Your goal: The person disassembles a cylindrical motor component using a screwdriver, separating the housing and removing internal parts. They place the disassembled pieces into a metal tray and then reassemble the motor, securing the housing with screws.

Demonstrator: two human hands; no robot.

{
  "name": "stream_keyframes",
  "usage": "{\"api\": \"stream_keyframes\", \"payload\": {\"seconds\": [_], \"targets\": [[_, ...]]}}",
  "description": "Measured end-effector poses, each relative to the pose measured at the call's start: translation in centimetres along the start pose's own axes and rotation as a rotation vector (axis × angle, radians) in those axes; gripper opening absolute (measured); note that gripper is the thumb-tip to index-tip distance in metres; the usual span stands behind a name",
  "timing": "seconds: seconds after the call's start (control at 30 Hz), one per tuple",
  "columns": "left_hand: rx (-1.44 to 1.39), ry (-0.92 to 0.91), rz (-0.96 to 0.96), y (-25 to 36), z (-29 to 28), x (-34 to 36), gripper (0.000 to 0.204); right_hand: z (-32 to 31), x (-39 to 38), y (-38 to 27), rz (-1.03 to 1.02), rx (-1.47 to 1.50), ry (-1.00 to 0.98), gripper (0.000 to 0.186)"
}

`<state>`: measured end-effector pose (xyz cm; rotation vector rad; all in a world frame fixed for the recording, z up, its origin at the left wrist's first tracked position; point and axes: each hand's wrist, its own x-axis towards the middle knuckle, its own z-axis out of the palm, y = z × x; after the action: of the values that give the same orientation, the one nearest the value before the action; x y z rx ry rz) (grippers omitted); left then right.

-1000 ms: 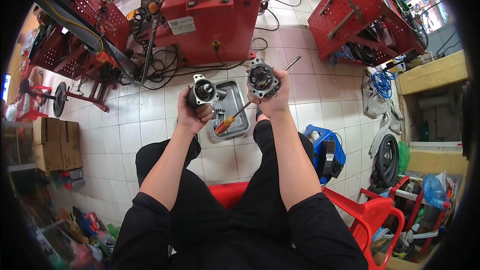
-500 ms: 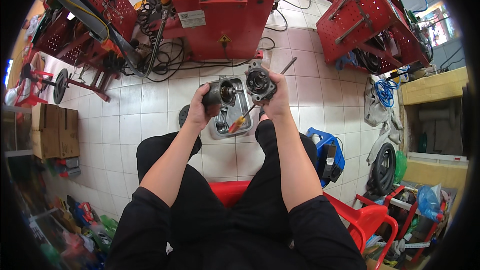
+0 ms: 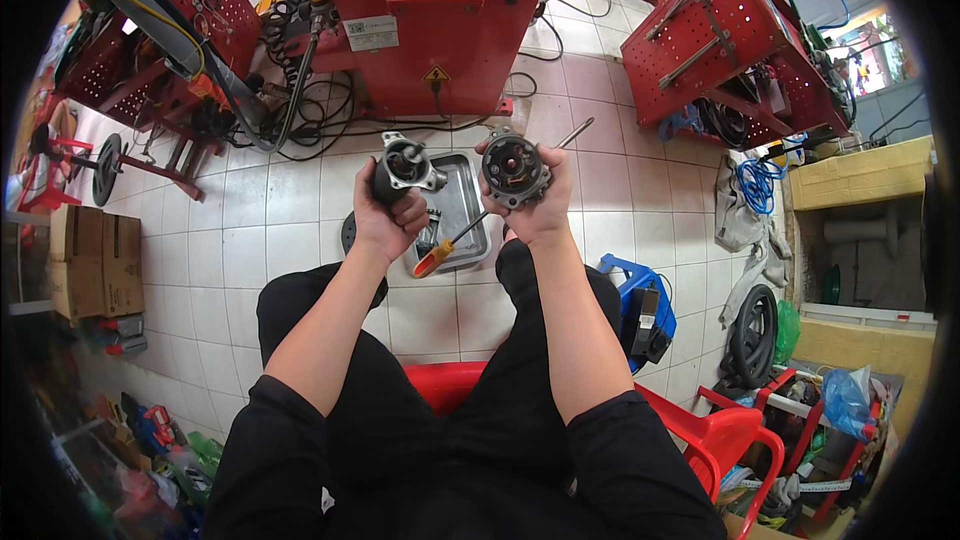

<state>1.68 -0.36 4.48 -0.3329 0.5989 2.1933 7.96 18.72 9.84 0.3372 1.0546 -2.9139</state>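
My left hand (image 3: 388, 223) is wrapped round a dark cylindrical motor body (image 3: 383, 186). Its open end has a metal flange with a shaft standing out, tilted up and toward the right. In my right hand (image 3: 548, 205) is a round metal motor end housing (image 3: 513, 166), its open face up, with a dark ring and small copper-coloured parts inside. A screwdriver (image 3: 434, 256) with a yellow-orange handle also sits in that hand, slanting behind the housing, tip at upper right. The two motor pieces are apart. Below them on the floor lies a grey metal tray (image 3: 480, 242) with small metal parts.
A red machine (image 3: 440, 50) stands ahead on the tiles, black cables round its base. Red perforated tool carts (image 3: 680, 50) flank it. A blue stand-like object (image 3: 640, 305) is beside my right knee. Cardboard boxes (image 3: 95, 260) stand at left. I sit on a red chair (image 3: 720, 430).
The motor body has tipped so its open end faces up more. The housing has turned its inside toward me. The screwdriver handle has swung left, and the whole view has shifted slightly.
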Motion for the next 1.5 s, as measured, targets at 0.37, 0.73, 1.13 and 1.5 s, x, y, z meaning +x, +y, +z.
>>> {"api": "stream_keyframes", "payload": {"seconds": [0.37, 0.73, 1.13, 1.5], "targets": [[-0.260, 0.032, 0.025, 0.7, 0.4, 0.0, 0.053, -0.9, 0.1, 0.3, 0.005, 0.090, -0.074, 0.054], [-0.084, -0.083, -0.005, 0.1, -0.3, 0.1, 0.050, -0.8, 0.2, 0.2, -0.010, 0.036, -0.106, 0.055], [1.279, 0.531, 0.208, -2.8, -6.5, 2.4, 0.051, -2.3, 0.7, -2.1, -0.399, -0.191, 0.603, 0.033], [0.959, 0.758, 0.229, -14.2, -23.3, 12.6, 0.077, -1.4, -0.1, -2.3, -0.325, 0.023, 0.487, 0.037]]}}
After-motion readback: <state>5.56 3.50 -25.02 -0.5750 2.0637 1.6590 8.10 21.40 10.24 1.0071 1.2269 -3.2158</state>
